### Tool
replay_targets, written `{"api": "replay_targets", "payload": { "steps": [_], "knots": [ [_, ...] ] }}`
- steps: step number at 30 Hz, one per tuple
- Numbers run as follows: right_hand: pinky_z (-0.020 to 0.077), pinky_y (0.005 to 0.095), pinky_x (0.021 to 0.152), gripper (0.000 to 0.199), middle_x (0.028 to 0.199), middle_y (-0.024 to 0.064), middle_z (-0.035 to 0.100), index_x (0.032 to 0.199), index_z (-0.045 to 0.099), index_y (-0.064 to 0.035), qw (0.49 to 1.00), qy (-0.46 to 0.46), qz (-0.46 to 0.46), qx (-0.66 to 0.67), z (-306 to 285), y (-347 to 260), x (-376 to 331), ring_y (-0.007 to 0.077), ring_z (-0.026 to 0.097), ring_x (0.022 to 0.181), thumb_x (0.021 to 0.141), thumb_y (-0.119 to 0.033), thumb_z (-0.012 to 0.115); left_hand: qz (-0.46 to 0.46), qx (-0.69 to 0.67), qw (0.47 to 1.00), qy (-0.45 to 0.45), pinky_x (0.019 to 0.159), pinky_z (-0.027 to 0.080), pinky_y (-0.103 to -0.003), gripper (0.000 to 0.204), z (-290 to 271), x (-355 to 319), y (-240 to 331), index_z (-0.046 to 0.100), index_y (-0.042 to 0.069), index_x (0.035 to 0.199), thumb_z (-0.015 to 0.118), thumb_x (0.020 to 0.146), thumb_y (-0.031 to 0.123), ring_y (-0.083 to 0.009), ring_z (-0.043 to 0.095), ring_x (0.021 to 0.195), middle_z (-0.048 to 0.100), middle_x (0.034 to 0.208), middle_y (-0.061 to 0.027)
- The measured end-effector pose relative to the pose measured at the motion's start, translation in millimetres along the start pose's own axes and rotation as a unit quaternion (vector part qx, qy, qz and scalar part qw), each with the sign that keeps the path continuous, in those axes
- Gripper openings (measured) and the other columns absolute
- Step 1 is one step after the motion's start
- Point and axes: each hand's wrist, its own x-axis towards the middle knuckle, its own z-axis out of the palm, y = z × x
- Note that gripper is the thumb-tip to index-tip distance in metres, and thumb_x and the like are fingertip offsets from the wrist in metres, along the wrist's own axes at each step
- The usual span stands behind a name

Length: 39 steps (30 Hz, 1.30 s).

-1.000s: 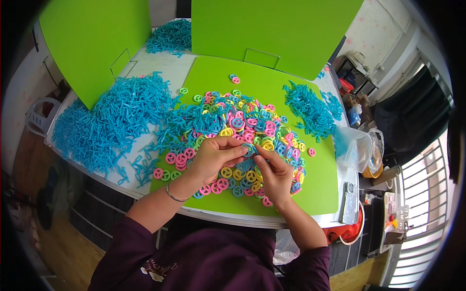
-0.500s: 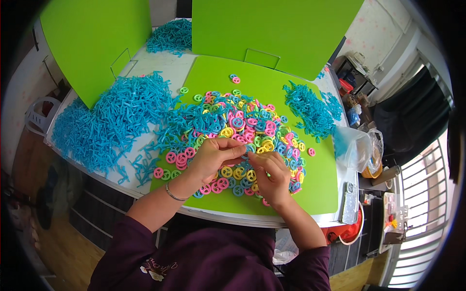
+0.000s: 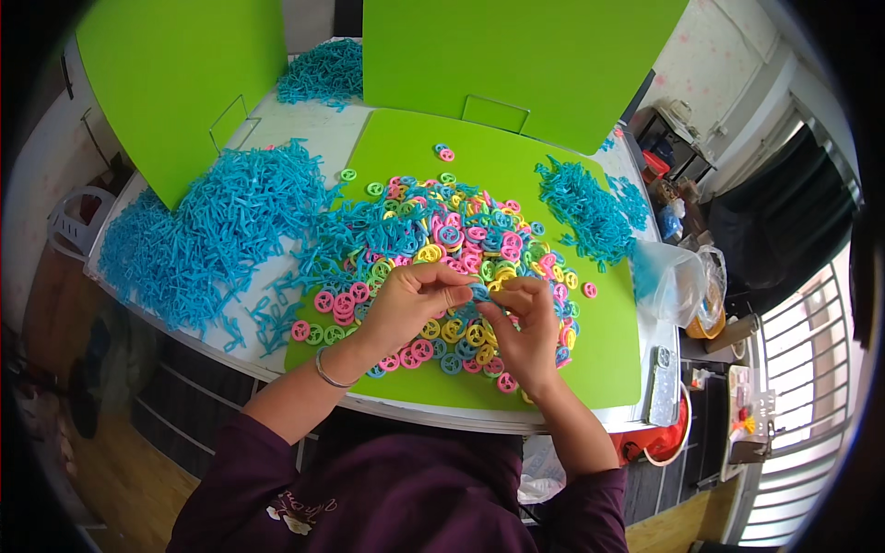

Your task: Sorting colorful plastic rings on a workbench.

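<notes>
A small blue ring piece sits pinched between the fingertips of both hands, held just above the heap of pink, yellow, green and blue plastic rings on the green mat. The left hand closes thumb and fingers on it from the left; the right hand grips its other side, fingers curled. A metal bangle circles the left wrist. A large pile of blue plastic offcuts lies left of the mat, a smaller one at its right. A phone rests at the table's right edge.
</notes>
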Motion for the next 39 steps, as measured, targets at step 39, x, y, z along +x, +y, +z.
{"api": "replay_targets", "payload": {
  "steps": [39],
  "knots": [
    [0.05, 0.0343, 0.069, 0.051, 0.108, 0.0077, 0.063, 0.128, 0.055, -0.0125, 0.777, -0.132, -0.308, -0.532, -7.3, -36.1, -19.5, 0.0248, 0.062, 0.085, 0.078, -0.009, 0.062, 0.245, 0.491, 0.83, -0.1, 0.07, 0.05, -0.037, 0.021, -6.0, -1.0, -7.4, 0.06, 0.006, 0.091, 0.072, 0.074, 0.012, -0.0261, 0.062, 0.078, 0.064, 0.085, -0.0098]
  ]
}}
